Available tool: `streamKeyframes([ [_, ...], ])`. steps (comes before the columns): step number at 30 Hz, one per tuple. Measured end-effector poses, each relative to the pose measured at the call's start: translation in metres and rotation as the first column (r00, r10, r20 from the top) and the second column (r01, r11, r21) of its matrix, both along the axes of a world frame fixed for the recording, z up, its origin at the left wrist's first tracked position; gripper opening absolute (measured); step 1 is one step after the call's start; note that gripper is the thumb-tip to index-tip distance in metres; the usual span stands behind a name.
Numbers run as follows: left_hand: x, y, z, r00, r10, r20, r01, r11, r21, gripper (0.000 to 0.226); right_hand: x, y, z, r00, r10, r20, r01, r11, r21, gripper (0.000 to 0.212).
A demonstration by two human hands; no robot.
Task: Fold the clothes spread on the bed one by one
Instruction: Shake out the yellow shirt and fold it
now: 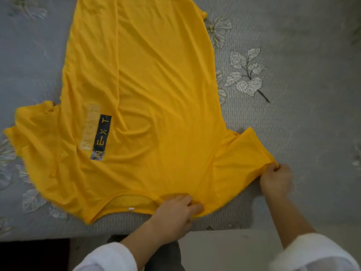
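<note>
A yellow T-shirt (148, 106) lies spread flat on the bed, collar toward me and hem at the far side. A dark printed strip (101, 136) runs along its left half. My left hand (175, 210) pinches the fabric at the shoulder just right of the collar (129, 200). My right hand (276, 179) grips the end of the right sleeve (246, 153), near the bed's front edge. The left sleeve (33, 124) lies flat and untouched.
The bed carries a grey sheet with leaf prints (246, 71). Its front edge (214, 227) runs just below my hands, with pale floor (230, 249) beyond it. Bare sheet shows to the right and left of the shirt.
</note>
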State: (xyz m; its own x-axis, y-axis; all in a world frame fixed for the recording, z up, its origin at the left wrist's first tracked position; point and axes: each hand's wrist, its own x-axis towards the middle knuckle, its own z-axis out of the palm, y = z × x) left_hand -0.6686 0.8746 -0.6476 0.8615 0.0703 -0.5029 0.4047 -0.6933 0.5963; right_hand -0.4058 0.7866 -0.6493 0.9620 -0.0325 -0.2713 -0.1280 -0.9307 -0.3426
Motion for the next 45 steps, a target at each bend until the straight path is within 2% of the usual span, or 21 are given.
streamKeyframes([
  [2,-0.001,0.002,0.001,0.989,0.137,0.047,-0.133,0.988,-0.077,0.045,-0.015,0.015,0.004,0.996,0.049,0.078,-0.042,0.996,-0.081,0.034],
  [4,-0.005,0.009,0.001,0.949,0.284,0.139,-0.275,0.958,-0.08,0.043,-0.036,0.033,0.01,0.941,0.296,0.162,-0.296,0.955,-0.023,0.047],
  [6,-0.011,0.02,-0.003,0.925,0.33,0.188,-0.336,0.942,-0.001,0.042,-0.055,0.045,0.007,0.757,0.642,0.118,-0.64,0.766,-0.064,0.051],
  [8,-0.02,0.029,-0.007,0.949,0.266,0.172,-0.275,0.961,0.027,0.044,-0.063,0.047,-0.005,0.639,0.769,-0.027,-0.761,0.627,-0.167,0.052],
  [11,-0.032,0.04,-0.004,0.928,0.307,0.211,-0.306,0.951,-0.042,0.041,-0.07,0.056,-0.01,0.887,0.459,-0.059,-0.462,0.873,-0.158,0.056],
  [13,-0.042,0.05,0.002,0.825,0.493,0.277,-0.49,0.868,-0.083,0.036,-0.088,0.069,-0.003,0.9,0.435,0.034,-0.428,0.895,-0.126,0.059],
  [16,-0.066,0.082,0.011,0.537,0.748,0.39,-0.803,0.595,-0.035,0.034,-0.13,0.099,0.006,0.676,0.735,0.052,-0.733,0.678,-0.048,0.059],
  [19,-0.105,0.134,0.016,0.162,0.891,0.423,-0.987,0.156,0.049,0.036,-0.178,0.135,0.006,0.421,0.907,-0.025,-0.907,0.421,-0.009,0.062],
  [22,-0.153,0.192,0.017,-0.262,0.88,0.395,-0.947,-0.313,0.068,0.05,-0.225,0.169,-0.003,0.157,0.985,-0.072,-0.988,0.156,-0.023,0.065],
  [24,-0.18,0.224,0.012,-0.426,0.854,0.297,-0.872,-0.475,0.116,0.061,-0.245,0.188,-0.009,0.056,0.996,-0.072,-0.998,0.053,-0.042,0.065],
  [26,-0.197,0.24,0.003,-0.392,0.904,0.171,-0.893,-0.419,0.164,0.06,-0.257,0.198,-0.013,-0.004,0.997,-0.08,-0.999,-0.008,-0.053,0.064],
  [27,-0.201,0.243,-0.001,-0.299,0.943,0.148,-0.935,-0.32,0.151,0.049,-0.26,0.2,-0.014,-0.018,0.996,-0.089,-0.998,-0.023,-0.064,0.063],
  [29,-0.202,0.242,-0.005,-0.12,0.971,0.208,-0.98,-0.149,0.13,0.028,-0.26,0.201,-0.015,-0.014,0.996,-0.089,-0.997,-0.02,-0.072,0.06],
  [30,-0.204,0.241,-0.005,-0.11,0.957,0.269,-0.984,-0.143,0.106,0.025,-0.259,0.201,-0.015,-0.009,0.996,-0.085,-0.997,-0.015,-0.073,0.059],
  [31,-0.208,0.239,-0.004,-0.181,0.926,0.332,-0.975,-0.214,0.064,0.024,-0.258,0.2,-0.015,-0.013,0.997,-0.078,-0.997,-0.019,-0.079,0.058],
  [33,-0.225,0.236,-0.003,-0.482,0.775,0.408,-0.862,-0.503,-0.063,0.019,-0.254,0.2,-0.014,-0.045,0.996,-0.073,-0.994,-0.052,-0.096,0.057],
  [35,-0.247,0.228,-0.006,-0.726,0.596,0.344,-0.666,-0.733,-0.136,0.016,-0.25,0.198,-0.014,-0.094,0.993,-0.071,-0.99,-0.101,-0.103,0.058],
  [37,-0.262,0.215,-0.014,-0.789,0.555,0.265,-0.592,-0.801,-0.085,0.019,-0.248,0.194,-0.015,-0.165,0.984,-0.072,-0.978,-0.172,-0.115,0.057],
  [40,-0.262,0.211,-0.019,-0.792,0.573,0.212,-0.594,-0.803,-0.049,0.027,-0.247,0.189,-0.016,-0.234,0.969,-0.082,-0.964,-0.242,-0.114,0.058],
  [43,-0.24,0.228,-0.011,-0.646,0.652,0.397,-0.709,-0.706,0.007,0.046,-0.24,0.202,-0.013,-0.187,0.982,-0.022,-0.977,-0.189,-0.098,0.06],
  [45,-0.209,0.241,-0.003,-0.331,0.784,0.525,-0.892,-0.441,0.097,0.052,-0.227,0.221,-0.008,-0.013,0.999,0.03,-0.997,-0.01,-0.077,0.06],
])
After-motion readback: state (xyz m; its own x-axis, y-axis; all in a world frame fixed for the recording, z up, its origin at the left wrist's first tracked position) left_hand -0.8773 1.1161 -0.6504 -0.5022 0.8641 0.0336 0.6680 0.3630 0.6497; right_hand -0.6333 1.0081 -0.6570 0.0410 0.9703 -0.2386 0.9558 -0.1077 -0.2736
